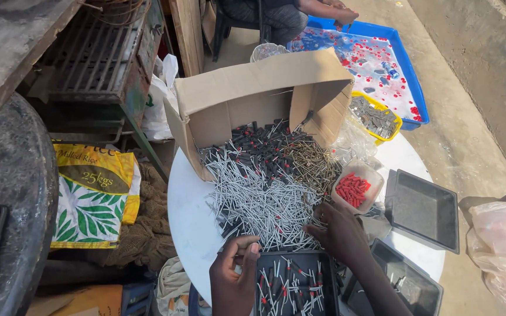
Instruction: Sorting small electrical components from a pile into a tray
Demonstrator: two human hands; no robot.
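A big heap of thin silver metal pins (253,196), black sleeves and brass-coloured pins (308,161) spills from an open cardboard box (247,96) onto a round white table (190,219). My right hand (339,231) rests with its fingers in the near edge of the silver pins. At the left rim of a black tray (294,285) my left hand (235,275) pinches a small silver piece. That tray holds several assembled pins with black and red parts.
A clear tub of red caps (354,188), empty black trays (421,209) and a yellow tray of metal parts (376,117) sit to the right. Beyond, another person's hands (341,13) work over a blue tray (408,76). A printed sack (95,193) lies at left.
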